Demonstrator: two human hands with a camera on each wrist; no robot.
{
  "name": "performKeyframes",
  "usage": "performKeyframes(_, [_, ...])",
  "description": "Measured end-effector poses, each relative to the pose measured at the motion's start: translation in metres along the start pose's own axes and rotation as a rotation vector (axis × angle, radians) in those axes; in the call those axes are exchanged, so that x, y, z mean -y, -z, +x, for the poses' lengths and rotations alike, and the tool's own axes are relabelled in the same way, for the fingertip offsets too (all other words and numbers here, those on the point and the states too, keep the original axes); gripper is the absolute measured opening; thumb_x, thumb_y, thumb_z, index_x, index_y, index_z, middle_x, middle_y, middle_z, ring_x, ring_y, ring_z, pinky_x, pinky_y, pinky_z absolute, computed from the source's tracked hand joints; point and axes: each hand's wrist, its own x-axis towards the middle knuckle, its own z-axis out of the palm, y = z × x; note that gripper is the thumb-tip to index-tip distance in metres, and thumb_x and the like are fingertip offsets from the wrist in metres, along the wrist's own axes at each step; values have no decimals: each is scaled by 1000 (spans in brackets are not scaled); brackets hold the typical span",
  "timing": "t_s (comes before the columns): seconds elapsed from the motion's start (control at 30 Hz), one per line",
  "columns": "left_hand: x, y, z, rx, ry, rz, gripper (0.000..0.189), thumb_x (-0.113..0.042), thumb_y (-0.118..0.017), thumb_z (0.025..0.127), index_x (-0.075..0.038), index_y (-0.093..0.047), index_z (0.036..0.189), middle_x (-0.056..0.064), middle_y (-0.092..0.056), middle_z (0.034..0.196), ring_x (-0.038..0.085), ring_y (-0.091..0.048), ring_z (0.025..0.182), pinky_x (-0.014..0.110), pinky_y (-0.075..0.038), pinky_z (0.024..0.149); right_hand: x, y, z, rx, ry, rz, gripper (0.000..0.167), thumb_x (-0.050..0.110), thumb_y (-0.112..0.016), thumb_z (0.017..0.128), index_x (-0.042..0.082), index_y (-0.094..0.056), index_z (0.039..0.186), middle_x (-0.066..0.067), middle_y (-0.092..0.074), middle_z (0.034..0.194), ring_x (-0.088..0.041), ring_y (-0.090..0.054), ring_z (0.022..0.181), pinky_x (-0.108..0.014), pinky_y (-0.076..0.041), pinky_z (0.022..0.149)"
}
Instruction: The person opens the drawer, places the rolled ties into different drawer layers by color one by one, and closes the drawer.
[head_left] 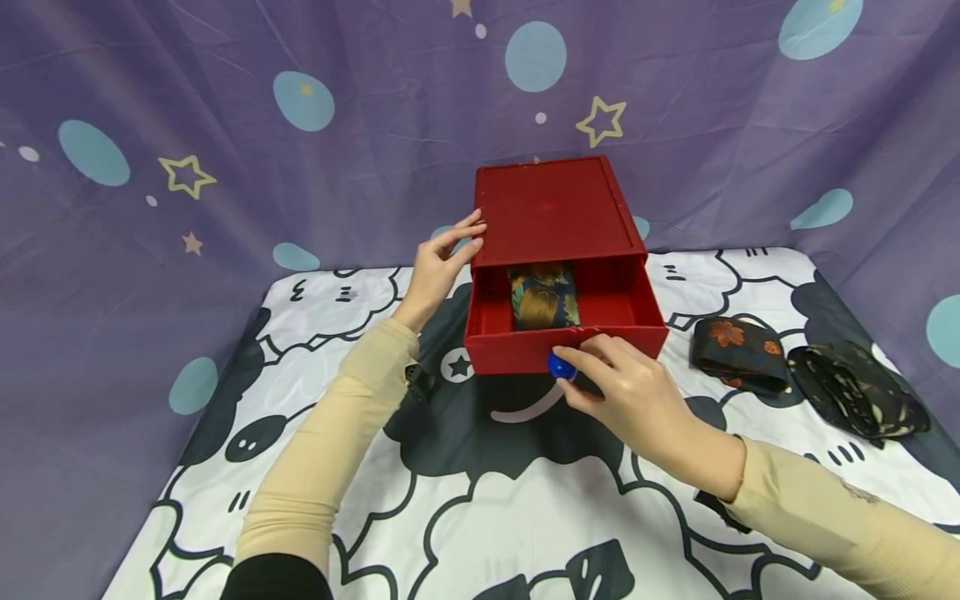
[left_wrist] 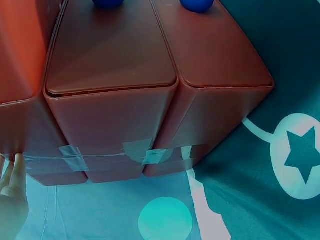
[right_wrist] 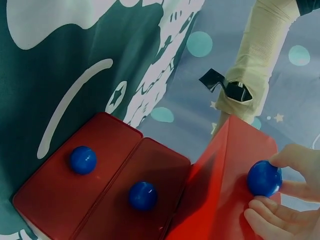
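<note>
A red drawer cabinet [head_left: 551,208] stands at the back, its top drawer [head_left: 491,354] pulled out. Inside that drawer, toward its left, lies a folded floral fabric piece [head_left: 543,300] in dark blue, green and gold. My right hand [head_left: 633,396] pinches the round blue knob [right_wrist: 264,178] on the drawer front between thumb and fingers. At the cabinet's upper left edge my left hand [head_left: 441,271] rests its fairly straight fingertips. Two lower drawers, each with a blue knob [right_wrist: 83,160], appear closed in the right wrist view.
Right of the cabinet lie a folded dark fabric piece with orange flowers [head_left: 738,354] and a folded dark patterned fabric piece [head_left: 858,390]. A cartoon-print cloth [head_left: 465,533] covers the table. Behind hangs a purple curtain [head_left: 390,108] with stars and dots.
</note>
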Motion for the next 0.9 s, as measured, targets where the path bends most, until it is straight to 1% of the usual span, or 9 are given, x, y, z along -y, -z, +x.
performKeyframes(0.17, [1, 0, 0, -6, -7, -5, 30, -1, -54, 86, 13, -55, 111, 18, -43, 131, 18, -39, 124, 29, -34, 99, -8, -4, 2, 7, -33, -15, 38, 11, -79, 60, 4, -68, 95, -10, -58, 79, -20, -56, 68, -30, -53, 57])
performKeyframes(0.3, [1, 0, 0, 0, -5, -6, 30, -1, -54, 86, 13, -54, 112, 17, -43, 131, 17, -38, 124, 28, -36, 98, -13, -9, 4, 5, -40, -22, 38, 12, -79, 61, 4, -68, 96, -9, -58, 79, -19, -55, 67, -29, -53, 56])
performKeyframes(0.7, [0, 0, 1, -1, -9, -6, 30, -2, -54, 86, 13, -54, 112, 17, -43, 132, 18, -38, 124, 25, -34, 99, -23, -18, 9, 6, -80, -17, 39, 13, -80, 62, 3, -67, 98, -10, -58, 78, -20, -54, 67, -30, -53, 56])
performKeyframes(0.9, [0, 0, 0, -4, -5, -11, 30, -1, -54, 86, 13, -54, 112, 17, -43, 132, 17, -38, 124, 30, -36, 98, -26, -21, 12, 3, -95, -19, 38, 14, -79, 63, 4, -68, 98, -10, -58, 80, -21, -55, 71, -31, -53, 59])
